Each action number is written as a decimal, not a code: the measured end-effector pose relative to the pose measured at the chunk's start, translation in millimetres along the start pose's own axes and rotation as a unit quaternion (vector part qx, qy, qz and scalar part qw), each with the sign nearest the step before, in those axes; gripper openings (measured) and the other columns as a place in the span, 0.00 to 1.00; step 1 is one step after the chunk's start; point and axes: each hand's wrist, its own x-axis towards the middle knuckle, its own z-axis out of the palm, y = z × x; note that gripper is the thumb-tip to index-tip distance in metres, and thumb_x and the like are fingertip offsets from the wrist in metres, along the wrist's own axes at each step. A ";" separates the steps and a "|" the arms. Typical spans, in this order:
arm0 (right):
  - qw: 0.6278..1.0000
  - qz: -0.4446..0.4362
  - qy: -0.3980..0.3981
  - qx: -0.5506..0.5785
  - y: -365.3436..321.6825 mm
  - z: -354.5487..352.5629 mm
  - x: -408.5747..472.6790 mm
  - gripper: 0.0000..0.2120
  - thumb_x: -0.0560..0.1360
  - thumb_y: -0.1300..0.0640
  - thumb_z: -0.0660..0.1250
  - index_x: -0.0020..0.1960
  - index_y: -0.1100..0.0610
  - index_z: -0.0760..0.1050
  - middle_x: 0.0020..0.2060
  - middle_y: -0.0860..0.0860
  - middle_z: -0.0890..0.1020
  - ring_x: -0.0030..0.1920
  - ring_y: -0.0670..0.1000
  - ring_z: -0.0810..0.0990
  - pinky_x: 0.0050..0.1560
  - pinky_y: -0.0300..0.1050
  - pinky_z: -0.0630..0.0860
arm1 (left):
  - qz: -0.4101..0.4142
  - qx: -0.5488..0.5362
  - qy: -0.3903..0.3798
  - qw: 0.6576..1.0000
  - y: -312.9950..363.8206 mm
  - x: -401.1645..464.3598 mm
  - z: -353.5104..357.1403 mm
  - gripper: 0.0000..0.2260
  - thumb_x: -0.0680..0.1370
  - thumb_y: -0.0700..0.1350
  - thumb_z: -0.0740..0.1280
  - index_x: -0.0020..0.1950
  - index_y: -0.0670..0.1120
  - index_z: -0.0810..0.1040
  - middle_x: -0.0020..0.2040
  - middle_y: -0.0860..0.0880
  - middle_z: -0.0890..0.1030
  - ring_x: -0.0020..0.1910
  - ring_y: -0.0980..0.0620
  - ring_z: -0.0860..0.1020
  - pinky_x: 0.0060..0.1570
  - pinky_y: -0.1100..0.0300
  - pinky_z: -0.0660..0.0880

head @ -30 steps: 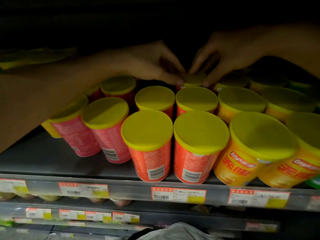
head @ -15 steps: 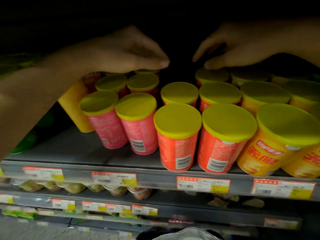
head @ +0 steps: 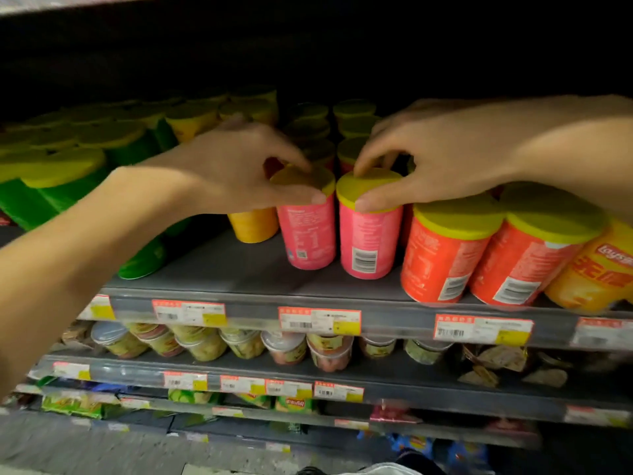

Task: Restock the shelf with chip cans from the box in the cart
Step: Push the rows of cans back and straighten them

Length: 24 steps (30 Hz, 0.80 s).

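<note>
Two pink chip cans with yellow lids stand side by side at the front of the grey shelf (head: 239,269). My left hand (head: 236,169) grips the lid of the left pink can (head: 308,234), thumb on its front rim and fingers over the top. My right hand (head: 442,162) grips the lid of the right pink can (head: 368,241) the same way. More pink cans stand behind them in the dark. The cart and the box are out of view.
Orange-red cans (head: 442,258) and a yellow can (head: 596,279) stand to the right, a yellow can (head: 253,224) and tilted green cans (head: 144,258) to the left. Price tags (head: 318,320) line the shelf edge. Lower shelves hold snack cups (head: 205,344) and bags.
Both hands came forward from the back rows and now hold the lids of the two front pink cans. The camera has shifted left, bringing green cans into view.
</note>
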 end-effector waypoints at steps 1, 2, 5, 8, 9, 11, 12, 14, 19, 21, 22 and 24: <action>1.000 -0.005 0.003 0.000 -3.7 1.0 2.9 0.35 0.61 0.24 0.60 0.59 0.45 0.80 0.56 0.45 0.80 0.57 0.52 0.78 0.60 0.55 0.75 | -0.009 -0.029 0.004 1.000 15.6 -2.0 -7.7 0.22 0.67 0.79 0.59 0.55 0.74 0.75 0.52 0.66 0.79 0.52 0.61 0.77 0.53 0.55 0.78; 1.000 -0.002 0.002 -0.009 -8.7 1.2 3.1 0.37 0.61 0.23 0.60 0.60 0.45 0.79 0.57 0.46 0.79 0.58 0.52 0.77 0.60 0.54 0.75 | -0.017 -0.053 -0.001 0.998 27.0 -11.0 -12.9 0.22 0.67 0.78 0.61 0.55 0.71 0.76 0.53 0.64 0.80 0.52 0.60 0.77 0.53 0.56 0.77; 0.998 0.039 0.008 -0.038 -17.6 2.4 2.6 0.33 0.66 0.29 0.67 0.65 0.45 0.75 0.64 0.47 0.76 0.62 0.52 0.75 0.61 0.50 0.74 | 0.010 -0.091 0.023 0.996 33.3 -18.4 -16.4 0.21 0.69 0.71 0.67 0.57 0.64 0.80 0.57 0.57 0.80 0.56 0.54 0.75 0.51 0.59 0.72; 0.998 0.053 0.019 -0.033 -20.8 4.9 -0.2 0.30 0.69 0.32 0.69 0.67 0.44 0.74 0.67 0.47 0.74 0.65 0.53 0.73 0.62 0.49 0.73 | 0.038 -0.068 0.026 0.997 34.8 -26.6 -18.5 0.24 0.70 0.68 0.68 0.63 0.60 0.78 0.62 0.54 0.79 0.63 0.51 0.72 0.58 0.56 0.71; 0.998 0.059 0.019 -0.032 -23.6 4.6 -1.9 0.30 0.69 0.32 0.69 0.67 0.43 0.74 0.68 0.47 0.73 0.65 0.54 0.73 0.62 0.49 0.73 | 0.046 -0.065 0.030 0.996 35.2 -28.7 -19.2 0.25 0.70 0.67 0.68 0.64 0.58 0.78 0.63 0.53 0.79 0.64 0.50 0.72 0.59 0.58 0.70; 0.997 0.068 0.007 -0.029 -28.1 4.4 -4.4 0.30 0.68 0.32 0.69 0.67 0.43 0.74 0.68 0.48 0.73 0.64 0.54 0.74 0.62 0.49 0.74 | 0.060 -0.055 0.027 0.996 34.2 -32.4 -19.1 0.27 0.71 0.66 0.68 0.66 0.56 0.78 0.64 0.52 0.79 0.63 0.50 0.74 0.56 0.61 0.68; 0.997 0.069 0.000 -0.027 -30.5 4.1 -5.8 0.31 0.66 0.31 0.68 0.66 0.43 0.75 0.67 0.48 0.75 0.62 0.54 0.76 0.62 0.50 0.75 | 0.067 -0.053 0.024 0.996 34.0 -35.2 -18.9 0.27 0.70 0.67 0.67 0.66 0.55 0.78 0.64 0.52 0.79 0.62 0.50 0.75 0.55 0.61 0.69; 0.997 0.074 -0.010 -0.019 -34.9 2.3 -9.2 0.35 0.61 0.28 0.64 0.64 0.42 0.76 0.63 0.49 0.78 0.59 0.54 0.78 0.60 0.53 0.77 | 0.082 -0.059 0.027 0.995 35.1 -42.5 -19.0 0.30 0.68 0.69 0.65 0.65 0.55 0.79 0.63 0.51 0.80 0.60 0.50 0.76 0.56 0.59 0.72; 0.997 0.072 0.002 0.003 -42.1 4.3 -19.4 0.38 0.56 0.25 0.61 0.61 0.42 0.78 0.62 0.45 0.78 0.58 0.50 0.79 0.60 0.53 0.78 | 0.109 -0.067 0.064 0.990 33.7 -54.0 -15.4 0.26 0.71 0.65 0.68 0.64 0.54 0.80 0.62 0.54 0.81 0.59 0.54 0.76 0.51 0.64 0.68; 0.997 0.072 0.012 0.005 -42.7 6.2 -22.7 0.33 0.60 0.29 0.65 0.61 0.44 0.78 0.63 0.44 0.76 0.58 0.50 0.78 0.61 0.53 0.76 | 0.117 -0.062 0.071 0.989 32.1 -55.3 -13.6 0.26 0.70 0.67 0.67 0.64 0.57 0.79 0.61 0.54 0.81 0.60 0.52 0.75 0.54 0.59 0.72; 0.997 0.072 0.017 0.005 -42.6 6.7 -23.7 0.31 0.62 0.31 0.65 0.61 0.44 0.78 0.63 0.44 0.75 0.58 0.50 0.77 0.61 0.53 0.76 | 0.118 -0.061 0.069 0.989 31.4 -55.6 -13.7 0.26 0.70 0.68 0.66 0.64 0.58 0.79 0.61 0.54 0.81 0.60 0.51 0.75 0.56 0.56 0.73; 0.997 0.069 0.025 0.005 -41.7 6.9 -25.1 0.30 0.64 0.32 0.67 0.61 0.44 0.78 0.63 0.44 0.75 0.58 0.49 0.77 0.62 0.52 0.75 | 0.121 -0.062 0.069 0.988 30.5 -54.5 -14.3 0.26 0.70 0.68 0.67 0.64 0.58 0.79 0.61 0.54 0.81 0.60 0.51 0.75 0.57 0.54 0.74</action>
